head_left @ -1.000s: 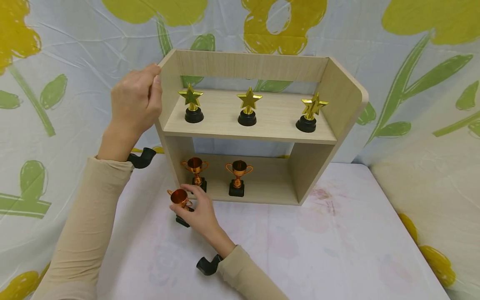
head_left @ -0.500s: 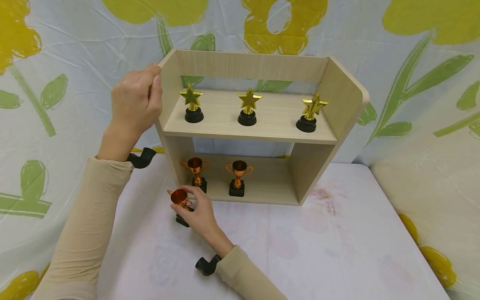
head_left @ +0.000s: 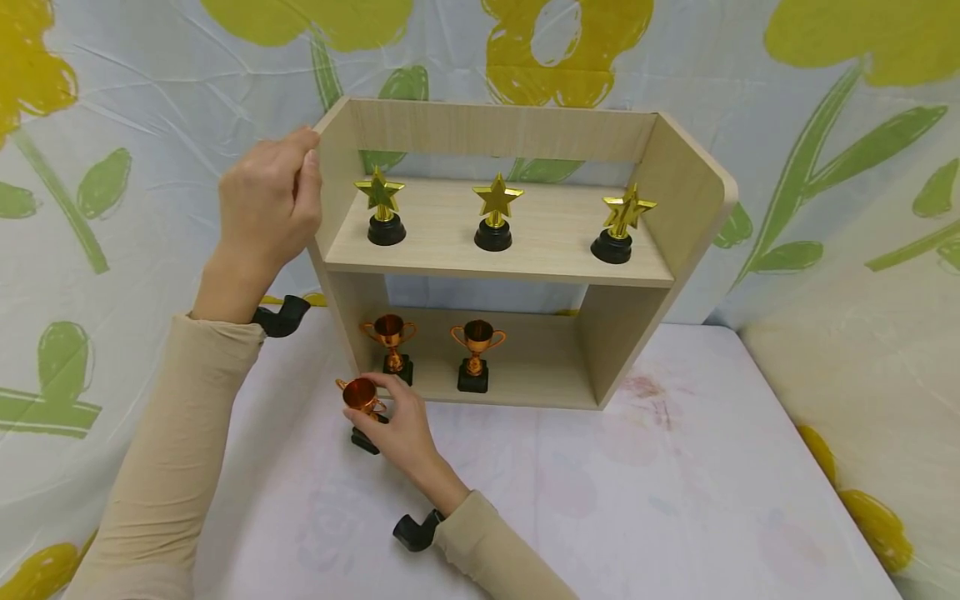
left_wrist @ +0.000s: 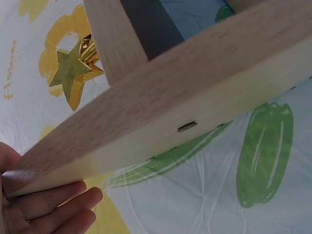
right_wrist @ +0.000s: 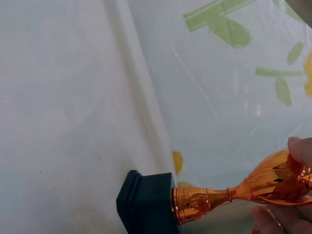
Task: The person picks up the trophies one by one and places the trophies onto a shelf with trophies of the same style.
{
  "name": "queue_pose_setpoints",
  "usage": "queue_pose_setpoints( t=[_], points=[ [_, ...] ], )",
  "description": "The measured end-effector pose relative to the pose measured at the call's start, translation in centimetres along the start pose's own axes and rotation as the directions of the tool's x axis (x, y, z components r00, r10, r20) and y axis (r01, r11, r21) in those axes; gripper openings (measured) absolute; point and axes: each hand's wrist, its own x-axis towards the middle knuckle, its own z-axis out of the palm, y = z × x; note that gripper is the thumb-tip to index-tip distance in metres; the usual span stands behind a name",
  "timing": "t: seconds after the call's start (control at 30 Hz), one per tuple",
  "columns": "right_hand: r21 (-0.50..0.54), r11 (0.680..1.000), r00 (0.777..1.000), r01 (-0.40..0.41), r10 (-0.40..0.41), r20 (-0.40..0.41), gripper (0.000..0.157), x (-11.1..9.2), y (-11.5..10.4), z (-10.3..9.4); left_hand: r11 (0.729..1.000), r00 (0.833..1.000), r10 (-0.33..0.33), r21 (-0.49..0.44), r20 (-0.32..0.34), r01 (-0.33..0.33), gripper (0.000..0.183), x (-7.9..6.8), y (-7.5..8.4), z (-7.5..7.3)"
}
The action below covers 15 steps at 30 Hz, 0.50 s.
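Note:
My left hand (head_left: 270, 196) grips the upper left side panel of a pale wooden shelf (head_left: 498, 279). In the left wrist view, the thumb lies on one side of the panel edge (left_wrist: 146, 102) and the fingers (left_wrist: 63, 207) on the other. My right hand (head_left: 405, 429) holds an orange-copper trophy cup (head_left: 360, 395) between thumb and fingers at its bowl, in front of the shelf's lower left corner. Its square black base (right_wrist: 148, 202) points down toward the white tabletop. Behind it, on the lower board, stand another copper trophy cup (head_left: 392, 331) and a third one (head_left: 476, 337) near the middle.
On the upper board stand three gold star trophies, at left (head_left: 380, 196), middle (head_left: 496, 200) and right (head_left: 625, 212), all on round black bases. A white cloth (head_left: 637, 500) covers the table. Flower-printed fabric (head_left: 810, 167) hangs behind and at the sides.

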Motion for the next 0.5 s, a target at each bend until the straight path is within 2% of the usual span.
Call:
queue_pose_setpoints(
  t=[0.3, 0.5],
  points=[
    [0.008, 1.0, 1.0, 0.013, -0.013, 0.002, 0.046, -0.26, -0.11, -0.21, 1.0, 1.0, 0.005, 0.002, 0.005, -0.005, 0.036, 0.03, 0.0, -0.03],
    [0.016, 1.0, 1.0, -0.014, 0.014, 0.024, 0.046, -0.41, -0.17, -0.6, 1.0, 1.0, 0.002, 0.0, 0.006, -0.002, 0.036, 0.05, 0.02, -0.07]
  ],
)
